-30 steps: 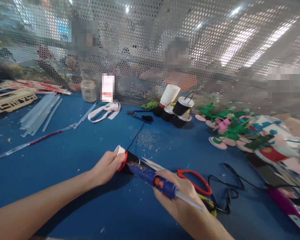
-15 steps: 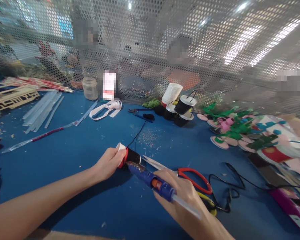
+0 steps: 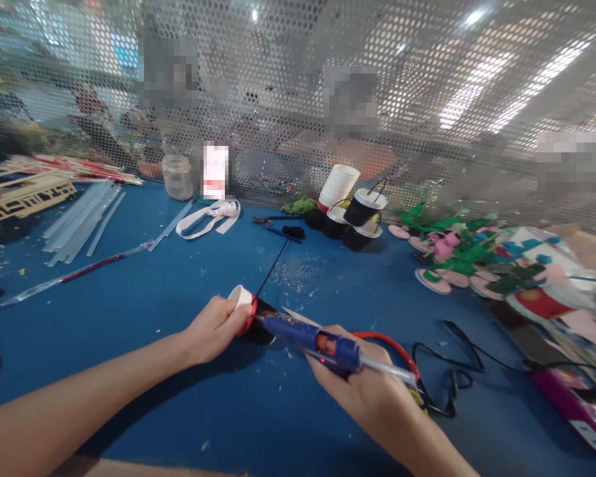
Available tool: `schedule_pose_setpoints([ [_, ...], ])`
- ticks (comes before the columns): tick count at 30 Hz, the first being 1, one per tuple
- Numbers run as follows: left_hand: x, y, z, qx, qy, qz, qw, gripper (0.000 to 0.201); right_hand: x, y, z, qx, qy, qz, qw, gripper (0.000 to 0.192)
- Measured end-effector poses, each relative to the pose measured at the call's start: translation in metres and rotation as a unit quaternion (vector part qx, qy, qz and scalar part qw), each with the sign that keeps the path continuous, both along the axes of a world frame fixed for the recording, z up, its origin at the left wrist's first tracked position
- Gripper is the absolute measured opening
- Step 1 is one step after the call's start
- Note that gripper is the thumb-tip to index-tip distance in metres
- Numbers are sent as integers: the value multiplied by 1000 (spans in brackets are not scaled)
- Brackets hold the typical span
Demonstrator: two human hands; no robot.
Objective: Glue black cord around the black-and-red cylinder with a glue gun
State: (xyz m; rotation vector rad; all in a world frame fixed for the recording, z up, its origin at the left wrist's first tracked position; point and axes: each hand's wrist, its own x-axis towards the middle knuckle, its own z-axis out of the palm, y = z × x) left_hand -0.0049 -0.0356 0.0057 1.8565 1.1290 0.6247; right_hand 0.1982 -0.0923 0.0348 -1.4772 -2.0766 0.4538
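Observation:
My left hand [image 3: 217, 326] is closed around a small paper cup [image 3: 240, 296] with a white rim, a red band and a black wrapped part. A black cord [image 3: 273, 268] runs from the cup back to a dark bundle of yarn [image 3: 294, 232]. In my right hand [image 3: 362, 384] is a blue hot glue gun [image 3: 308, 338], with a clear glue stick poking out of its rear. Its nozzle meets or nearly meets the cup's side by the red band; exact contact is hard to make out. Partly hidden behind my right hand lie red-handled scissors [image 3: 390, 341].
Black-wrapped cups with handles [image 3: 365, 207] and a stack of white cups [image 3: 338, 187] stand at the back. Felt flower pieces [image 3: 447, 255] crowd the right, above a purple power strip [image 3: 573, 404]. Glue sticks [image 3: 82, 222], a white ribbon [image 3: 193, 228] and a jar [image 3: 177, 177] are left.
The glue gun has shifted slightly right and levelled out, its nozzle still at the red band. The cup has tilted a little, and the black cord looks straighter.

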Motion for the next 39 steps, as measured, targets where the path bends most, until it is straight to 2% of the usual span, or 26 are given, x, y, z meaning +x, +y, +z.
schedule_pose_setpoints([
  [3,-3,1,-2,64,18,-42,997,36,2,3,2,-21,25,-10,999,7],
  [8,-4,2,-1,142,2,-96,985,34,1,8,2,-4,23,-39,999,11],
  [13,-3,1,2,150,7,-91,984,35,-1,9,-2,-10,14,-86,996,14],
  [17,-3,1,1,148,8,-94,984,34,-2,6,0,-23,13,-83,996,19],
  [22,-4,2,-2,111,6,-84,990,33,-1,6,3,-54,19,-91,994,20],
  [26,-2,2,2,12,-6,-20,1000,36,1,6,11,-117,68,-119,984,19],
  [29,2,4,14,-53,-44,34,997,36,7,11,27,-176,149,-144,962,23],
  [33,9,10,31,-86,-82,76,990,36,26,39,46,-151,231,-95,956,21],
  [34,11,12,34,-86,-89,81,989,36,32,50,47,-123,239,-109,957,21],
  [36,15,18,36,-79,-103,85,988,36,43,75,42,-91,223,-167,956,20],
  [39,20,27,34,-53,-126,77,988,37,55,110,21,-134,176,-215,951,21],
])
